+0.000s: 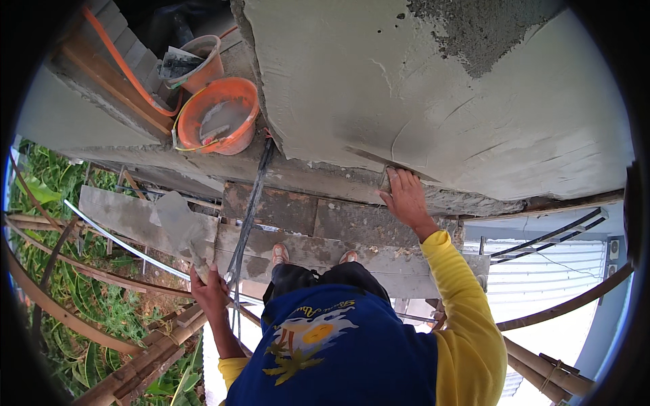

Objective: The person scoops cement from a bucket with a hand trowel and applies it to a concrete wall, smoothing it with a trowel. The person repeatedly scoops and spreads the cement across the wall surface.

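Where greenery [88,358] fills the far left, bamboo poles [74,308] cross in front of it. Next, one pointed trowel [177,222], blade smeared grey, above a grey plank; its handle is clamped in the left hand [211,289], fingers closed around it. Farther off, two orange buckets on a ledge, side by side. Rear bucket [208,73]: grey-crusted inside, with a dark, flat, pale-edged item leaning at its left rim; depth of contents cannot be told. Front bucket [238,141]: grey wet mix [227,116] inside, a pale elongated object, kind unclear, lying in it toward the near side; yellow handle hanging down at left. Then a dark cable bundle [252,213], running down from the ledge. Right of centre, a flat float [371,156], long edge against the grey plastered wall [325,88]; the right hand [407,199] grips its back, thumb and fingers closed on it.
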A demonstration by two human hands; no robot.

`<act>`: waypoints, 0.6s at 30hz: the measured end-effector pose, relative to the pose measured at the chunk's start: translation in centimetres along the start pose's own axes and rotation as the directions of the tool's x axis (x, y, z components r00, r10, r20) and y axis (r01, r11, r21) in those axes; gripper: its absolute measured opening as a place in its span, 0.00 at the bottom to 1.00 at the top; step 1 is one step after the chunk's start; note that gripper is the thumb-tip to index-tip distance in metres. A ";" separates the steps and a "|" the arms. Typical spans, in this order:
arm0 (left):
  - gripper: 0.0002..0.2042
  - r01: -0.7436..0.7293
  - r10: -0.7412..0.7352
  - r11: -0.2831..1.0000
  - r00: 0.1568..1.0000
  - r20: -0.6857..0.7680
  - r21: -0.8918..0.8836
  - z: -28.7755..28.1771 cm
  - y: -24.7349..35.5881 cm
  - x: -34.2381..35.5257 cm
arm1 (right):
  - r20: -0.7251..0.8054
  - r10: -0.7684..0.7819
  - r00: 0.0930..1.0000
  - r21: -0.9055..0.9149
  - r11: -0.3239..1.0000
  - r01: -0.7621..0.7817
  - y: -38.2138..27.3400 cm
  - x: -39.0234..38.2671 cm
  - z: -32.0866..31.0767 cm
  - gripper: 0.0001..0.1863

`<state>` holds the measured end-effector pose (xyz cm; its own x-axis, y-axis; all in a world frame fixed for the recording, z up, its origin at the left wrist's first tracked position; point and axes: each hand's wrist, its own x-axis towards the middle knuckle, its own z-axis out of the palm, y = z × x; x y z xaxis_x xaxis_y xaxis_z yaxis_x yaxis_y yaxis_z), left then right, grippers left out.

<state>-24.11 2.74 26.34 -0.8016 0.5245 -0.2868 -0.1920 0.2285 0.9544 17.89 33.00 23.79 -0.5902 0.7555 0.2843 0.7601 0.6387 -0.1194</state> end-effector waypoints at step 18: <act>0.09 -0.011 0.010 0.999 0.999 0.044 0.036 7.2 -2.5 -6.9 | -0.400 0.007 0.916 -0.047 0.999 -0.028 8.4 0.3 -18.4 0.36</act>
<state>-14.07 4.47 25.33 -0.7776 0.5625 -0.2809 -0.1621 0.2523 0.9540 29.11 35.93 40.40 -0.4263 0.6387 0.6406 0.7884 0.6095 -0.0830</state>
